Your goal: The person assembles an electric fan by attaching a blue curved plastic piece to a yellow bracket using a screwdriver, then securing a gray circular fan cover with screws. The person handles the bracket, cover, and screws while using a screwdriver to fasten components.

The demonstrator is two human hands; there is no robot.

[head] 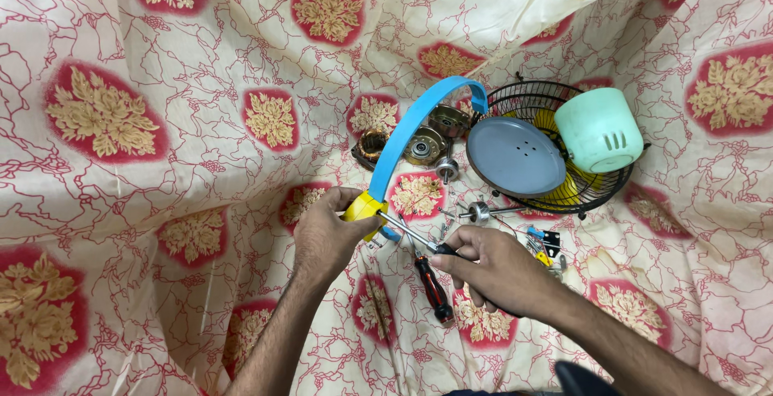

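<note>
Screwdriver (411,235) in the right hand (491,271) points up-left into the yellow clip (362,207), which the left hand (322,235) pinches; both grips closed, blue band (411,126) arcing up-right.

Blue curved band (419,126): arched plastic strip, standing on edge, rising from lower left to upper right. Yellow fitting (362,207) at its lower end, partly covered by the grip. Screwdriver (411,235): slim metal shaft, tip at the yellow fitting, tilted down to the right; handle hidden.
</note>
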